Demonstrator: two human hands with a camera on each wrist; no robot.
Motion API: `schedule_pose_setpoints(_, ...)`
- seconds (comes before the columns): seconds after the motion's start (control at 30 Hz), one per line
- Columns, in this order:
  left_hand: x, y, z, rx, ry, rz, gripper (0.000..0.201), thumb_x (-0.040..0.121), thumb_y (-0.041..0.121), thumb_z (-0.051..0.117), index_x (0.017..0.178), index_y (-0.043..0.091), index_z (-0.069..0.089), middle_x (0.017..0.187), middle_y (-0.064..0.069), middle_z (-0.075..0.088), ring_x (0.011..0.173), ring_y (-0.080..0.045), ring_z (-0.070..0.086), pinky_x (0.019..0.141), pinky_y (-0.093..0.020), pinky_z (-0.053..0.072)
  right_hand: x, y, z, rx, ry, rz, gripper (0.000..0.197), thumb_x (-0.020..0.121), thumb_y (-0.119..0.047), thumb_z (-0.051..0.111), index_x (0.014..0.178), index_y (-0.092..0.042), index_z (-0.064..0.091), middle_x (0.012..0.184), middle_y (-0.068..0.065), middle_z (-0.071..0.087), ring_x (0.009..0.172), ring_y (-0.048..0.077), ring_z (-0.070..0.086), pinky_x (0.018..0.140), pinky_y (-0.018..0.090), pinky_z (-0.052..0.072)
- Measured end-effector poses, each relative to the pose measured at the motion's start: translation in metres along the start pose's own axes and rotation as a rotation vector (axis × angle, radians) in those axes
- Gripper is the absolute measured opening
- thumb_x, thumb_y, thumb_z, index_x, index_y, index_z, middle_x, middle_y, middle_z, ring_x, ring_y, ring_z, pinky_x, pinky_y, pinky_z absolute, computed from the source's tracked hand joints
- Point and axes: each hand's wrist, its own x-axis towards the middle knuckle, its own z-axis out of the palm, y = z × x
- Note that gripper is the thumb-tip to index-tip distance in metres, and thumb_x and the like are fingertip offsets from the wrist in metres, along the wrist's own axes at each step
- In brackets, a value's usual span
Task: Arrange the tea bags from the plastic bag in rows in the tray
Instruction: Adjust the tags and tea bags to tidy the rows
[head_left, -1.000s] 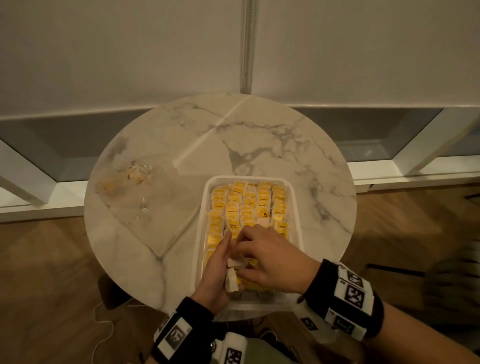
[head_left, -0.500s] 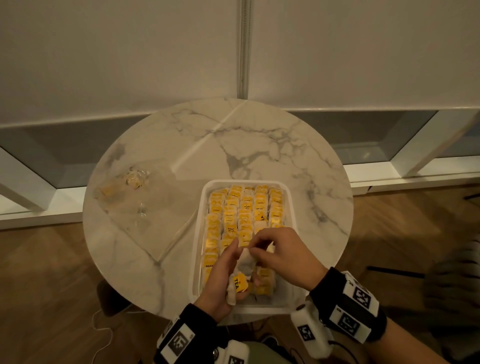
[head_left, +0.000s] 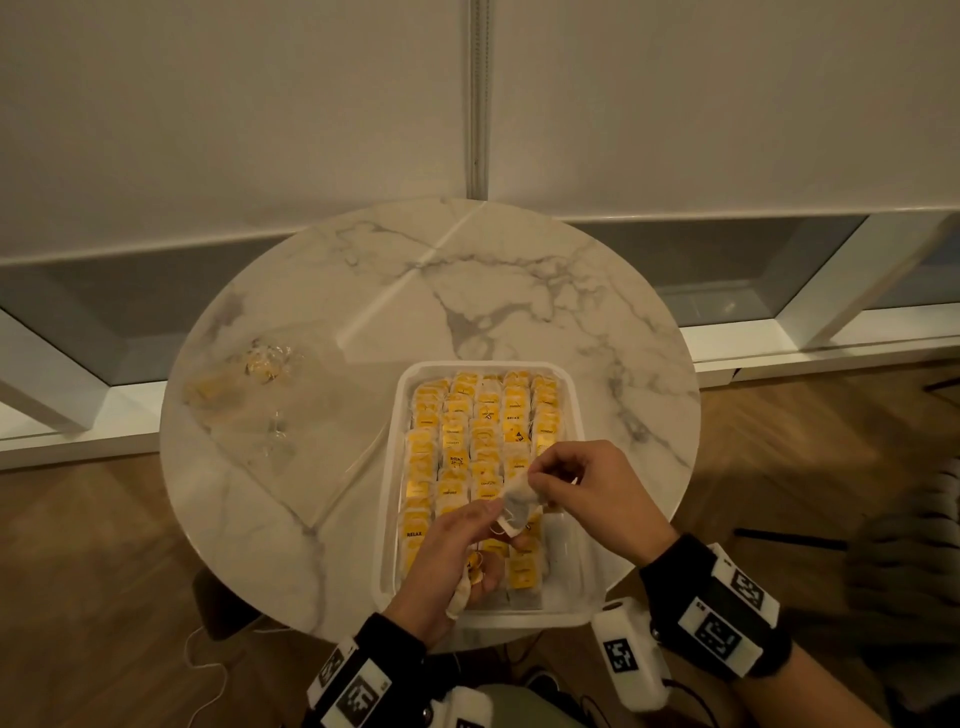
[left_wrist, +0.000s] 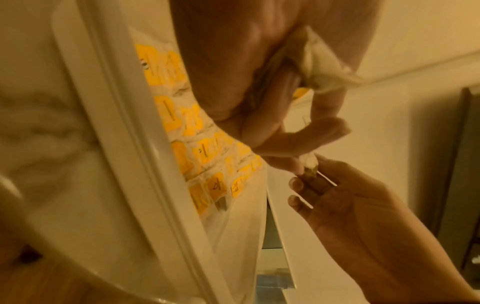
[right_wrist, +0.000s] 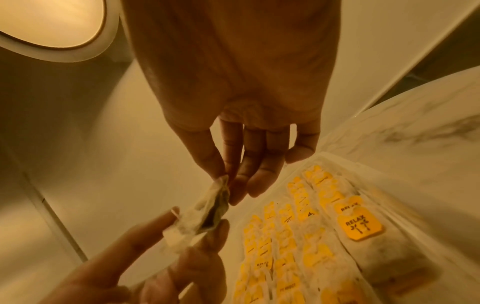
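Lower centre of the head view: left hand (head_left: 451, 551) and right hand (head_left: 582, 493) pinch opposite ends of one tea bag (head_left: 517, 506), held just above the tray (head_left: 387, 499). Left palm also curls round more bags (left_wrist: 322, 61).

Handling guess: near weightless, limp paper, tears easily, string and tag snag. Pinch by a sealed edge or corner, light pressure, lay flat.

Tray rows nearly full; bare floor only at lower right.

Further out, upper left on the table (head_left: 519, 291): plastic bag (head_left: 270, 410), nearly flat.
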Motion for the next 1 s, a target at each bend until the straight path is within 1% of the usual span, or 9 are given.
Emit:
schedule_pose_setpoints(0.17, 0.004, 0.000, 0.001, 0.067, 0.026, -0.008, 0.030, 0.097, 0.021, 0.054, 0.081, 0.002, 0.069, 0.075, -0.016, 0.070, 0.038, -0.014, 0.042, 0.038, -0.017, 0.032, -0.003, 0.005, 0.002, -0.032, -0.024, -0.023, 0.008, 0.086, -0.010, 0.070, 0.083, -0.016, 0.074, 0.075, -0.004, 0.071, 0.068, 0.006, 0.065, 0.065, 0.020, 0.050)
schedule_pose_setpoints(0.27, 0.004, 0.001, 0.004, 0.074, 0.025, -0.032, 0.032, 0.097, 0.016, 0.053, 0.074, 0.001, 0.069, 0.068, -0.015, 0.069, 0.035, -0.013, 0.042, 0.036, -0.017, 0.032, -0.009, 0.004, 0.001, -0.122, -0.007, -0.164, 0.014, 0.086, -0.025, 0.073, 0.099, -0.022, 0.072, 0.101, -0.010, 0.068, 0.091, 0.003, 0.061, 0.077, 0.012, 0.041)
schedule_pose_setpoints(0.4, 0.007, 0.003, 0.006, 0.001, 0.074, -0.072, 0.039, 0.097, 0.017, 0.053, 0.060, 0.010, 0.065, 0.050, -0.004, 0.055, 0.034, -0.012, 0.041, 0.036, -0.016, 0.031, -0.017, 0.012, 0.000, -0.338, -0.160, -0.423, 0.037, 0.081, -0.041, 0.074, 0.116, -0.029, 0.066, 0.131, -0.012, 0.050, 0.123, 0.006, 0.046, 0.101, 0.025, 0.039)
schedule_pose_setpoints(0.5, 0.008, 0.005, 0.009, 0.032, 0.064, -0.082, 0.046, 0.098, 0.021, 0.053, 0.057, 0.014, 0.073, 0.053, -0.002, 0.059, 0.037, -0.011, 0.042, 0.039, -0.018, 0.032, -0.017, 0.021, 0.002, -0.510, -0.177, -0.473, 0.030, 0.082, -0.041, 0.069, 0.110, -0.030, 0.069, 0.121, -0.010, 0.056, 0.114, 0.013, 0.050, 0.092, 0.037, 0.045)
schedule_pose_setpoints(0.6, 0.009, 0.007, 0.007, 0.096, 0.001, -0.043, 0.045, 0.101, 0.029, 0.048, 0.077, 0.003, 0.076, 0.074, -0.016, 0.072, 0.036, -0.013, 0.038, 0.036, -0.019, 0.030, -0.017, 0.023, 0.005, -0.453, -0.097, -0.484, 0.023, 0.088, -0.040, 0.059, 0.097, -0.025, 0.073, 0.099, -0.011, 0.065, 0.095, 0.011, 0.056, 0.080, 0.036, 0.048)
schedule_pose_setpoints(0.7, 0.012, 0.003, 0.004, 0.160, 0.012, 0.034, 0.052, 0.101, 0.036, 0.046, 0.086, -0.004, 0.076, 0.084, -0.025, 0.073, 0.033, -0.013, 0.036, 0.036, -0.019, 0.030, -0.016, 0.031, 0.003, -0.177, 0.047, -0.335, 0.016, 0.089, -0.032, 0.065, 0.088, -0.020, 0.076, 0.089, -0.011, 0.071, 0.087, 0.007, 0.061, 0.077, 0.031, 0.048)
schedule_pose_setpoints(0.83, 0.015, 0.003, 0.002, 0.223, 0.124, 0.318, 0.035, 0.081, 0.041, 0.065, 0.091, 0.010, 0.077, 0.085, -0.013, 0.074, 0.040, -0.010, 0.039, 0.042, -0.018, 0.033, -0.018, 0.023, -0.005, 0.363, 0.025, -0.077, 0.012, 0.090, -0.003, 0.065, 0.088, -0.006, 0.077, 0.081, -0.001, 0.075, 0.078, 0.008, 0.069, 0.073, 0.022, 0.051)
schedule_pose_setpoints(0.9, 0.015, 0.004, 0.005, 0.268, 0.106, 0.408, 0.022, 0.078, 0.029, 0.072, 0.093, 0.013, 0.076, 0.089, -0.005, 0.074, 0.046, -0.007, 0.048, 0.049, -0.015, 0.040, -0.019, 0.021, -0.004, 0.467, 0.008, -0.049, 0.014, 0.090, 0.000, 0.061, 0.090, -0.001, 0.075, 0.075, -0.003, 0.074, 0.072, 0.000, 0.066, 0.069, 0.014, 0.049)
schedule_pose_setpoints(1.0, 0.015, 0.005, 0.010, 0.285, 0.078, 0.459, 0.012, 0.082, 0.000, 0.073, 0.083, 0.012, 0.073, 0.079, 0.005, 0.072, 0.047, 0.002, 0.054, 0.051, -0.011, 0.042, -0.020, 0.027, 0.000, 0.428, 0.002, -0.095, 0.016, 0.088, -0.014, 0.066, 0.090, -0.001, 0.077, 0.086, 0.009, 0.073, 0.083, 0.015, 0.067, 0.077, 0.025, 0.050)
